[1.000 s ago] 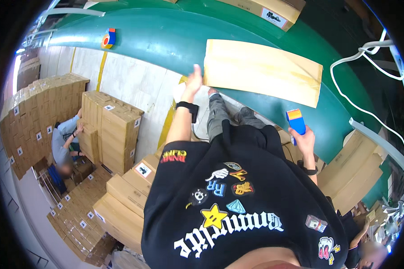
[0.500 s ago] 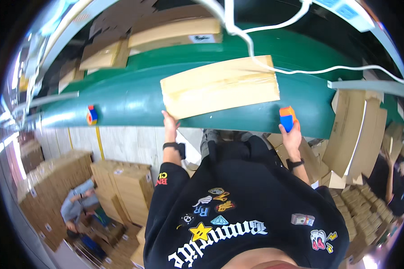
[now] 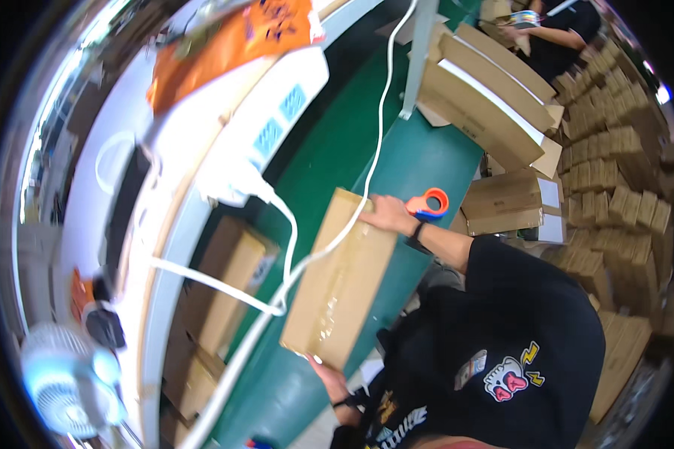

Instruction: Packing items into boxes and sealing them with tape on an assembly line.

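Note:
A long brown cardboard box (image 3: 337,277) lies on the green belt (image 3: 434,165), with a shiny strip of clear tape along its upper face. My left hand (image 3: 329,378) is at its lower end in the picture, fingers partly hidden by the box. At the opposite end my right hand (image 3: 389,214) grips the edge, its fingers over the top. An orange and blue tape dispenser (image 3: 429,204) sits on the belt just beyond my right hand, out of its grasp. A white cable (image 3: 335,241) crosses in front of the box.
More cardboard boxes (image 3: 236,284) stand behind the belt, beneath a shelf with a white power strip (image 3: 277,123). An orange bag (image 3: 232,45) and a fan (image 3: 67,382) are there too. Open cartons (image 3: 479,112) and stacked boxes (image 3: 614,217) fill the right, near another person (image 3: 569,34).
My view has swung to the right, so the box appears turned. My right hand has let go of the tape dispenser and taken the box's right end. My left hand stays at the other end.

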Motion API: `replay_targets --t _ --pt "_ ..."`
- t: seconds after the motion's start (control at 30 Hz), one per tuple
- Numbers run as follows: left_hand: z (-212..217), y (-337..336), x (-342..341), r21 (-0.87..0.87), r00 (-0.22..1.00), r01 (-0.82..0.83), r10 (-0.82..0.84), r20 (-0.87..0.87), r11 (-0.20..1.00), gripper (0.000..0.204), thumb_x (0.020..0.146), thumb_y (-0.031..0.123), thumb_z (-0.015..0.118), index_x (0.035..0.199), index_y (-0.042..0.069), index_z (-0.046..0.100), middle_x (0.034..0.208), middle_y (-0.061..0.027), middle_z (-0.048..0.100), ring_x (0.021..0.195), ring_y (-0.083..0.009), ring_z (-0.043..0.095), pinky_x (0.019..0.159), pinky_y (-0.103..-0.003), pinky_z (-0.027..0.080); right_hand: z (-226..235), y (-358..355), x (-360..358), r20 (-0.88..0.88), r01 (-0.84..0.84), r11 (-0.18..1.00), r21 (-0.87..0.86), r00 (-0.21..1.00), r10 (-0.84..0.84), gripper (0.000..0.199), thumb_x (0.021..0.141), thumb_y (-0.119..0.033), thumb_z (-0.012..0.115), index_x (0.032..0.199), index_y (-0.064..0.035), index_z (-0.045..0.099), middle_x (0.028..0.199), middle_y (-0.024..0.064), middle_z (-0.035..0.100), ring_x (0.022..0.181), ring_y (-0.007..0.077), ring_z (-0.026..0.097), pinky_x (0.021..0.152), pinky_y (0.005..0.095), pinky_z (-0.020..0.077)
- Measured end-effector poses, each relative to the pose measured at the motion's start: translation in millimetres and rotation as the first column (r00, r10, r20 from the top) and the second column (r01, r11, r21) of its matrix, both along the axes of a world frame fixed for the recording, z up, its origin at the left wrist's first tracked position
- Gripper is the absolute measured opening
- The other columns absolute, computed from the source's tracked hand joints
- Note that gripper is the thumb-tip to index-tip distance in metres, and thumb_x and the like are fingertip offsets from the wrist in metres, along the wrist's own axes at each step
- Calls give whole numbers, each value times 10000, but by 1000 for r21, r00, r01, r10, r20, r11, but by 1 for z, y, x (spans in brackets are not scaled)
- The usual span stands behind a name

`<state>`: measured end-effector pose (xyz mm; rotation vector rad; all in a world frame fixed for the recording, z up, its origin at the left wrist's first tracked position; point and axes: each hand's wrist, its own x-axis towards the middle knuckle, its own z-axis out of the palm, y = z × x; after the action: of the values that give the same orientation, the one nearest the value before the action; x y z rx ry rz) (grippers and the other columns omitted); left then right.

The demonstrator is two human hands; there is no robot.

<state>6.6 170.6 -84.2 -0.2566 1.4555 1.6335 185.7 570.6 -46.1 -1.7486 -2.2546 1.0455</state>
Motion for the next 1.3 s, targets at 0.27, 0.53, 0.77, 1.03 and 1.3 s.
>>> replay_targets --t 0.27,0.53,0.77,1.03,1.3 --pt "63 192 -75 9 859 331 -297 -418 944 636 890 187 632 1406 -32 331 1374 -150 458 1254 -241 448 1078 -363 321 52 133 20 -167 284 940 191 953 -254 751 717 -654 621 1035 26 646 994 233 667 932 378 646 793 445 512" --pt "12 408 -52 -513 409 253 -571 -712 820 752 921 245 574 1453 -92 161 1517 -267 207 1386 -311 279 1130 -374 228 -17 240 76 -445 151 860 487 890 96 415 775 -351 664 1046 -38 629 992 186 659 956 375 617 847 449 482" --pt "5 415 154 -303 318 753 -727 -609 584 688 832 216 726 1375 -40 390 1369 -214 461 1273 -312 446 1029 -428 390 55 149 359 -596 780 277 561 612 -520 457 760 -252 737 1117 -20 570 1151 145 580 1063 288 556 934 385 437" --pt "37 662 340 -83 348 923 -907 -238 376 1145 727 690 647 1497 99 39 1514 -188 214 1399 -392 183 1016 -654 265 -87 131 594 -730 636 462 -618 -245 -638 696 910 -589 476 1270 6 515 1306 153 528 1135 245 538 967 344 430" --pt "-3 583 424 -140 350 923 -933 -79 358 865 830 486 682 1462 101 233 1454 -162 345 1330 -338 344 1010 -561 362 -118 96 556 -598 430 452 -781 -307 -741 676 934 -542 354 1305 11 473 1262 119 568 1145 221 556 976 340 445"
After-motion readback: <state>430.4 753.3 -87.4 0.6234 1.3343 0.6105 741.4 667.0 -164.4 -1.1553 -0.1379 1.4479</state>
